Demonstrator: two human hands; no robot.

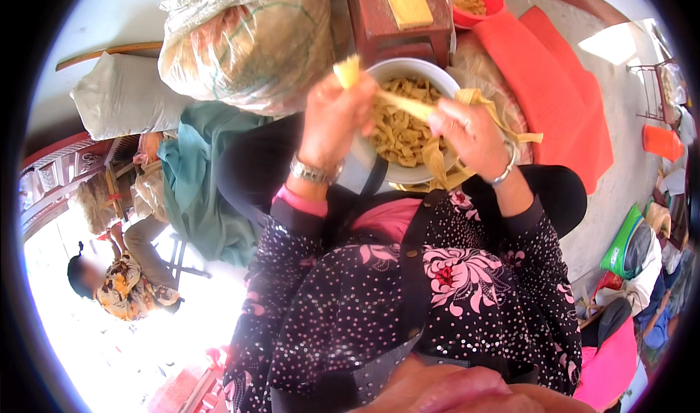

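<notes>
Apparently midway, holds a strip (412, 107) stretched between left hand (335, 114) and right hand (472, 132) over the basin (445, 79), with a pile (401, 141) already inside, this length not yet added.

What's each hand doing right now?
Left hand: closed, holding a yellow piece.
Right hand: closed, pinching a pale yellow strip.

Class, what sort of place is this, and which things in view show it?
Possibly a home or small workshop where handwork is done. The clues are a white basin filled with yellowish strips, a large bulging plastic sack and a reddish stool nearby.
</notes>
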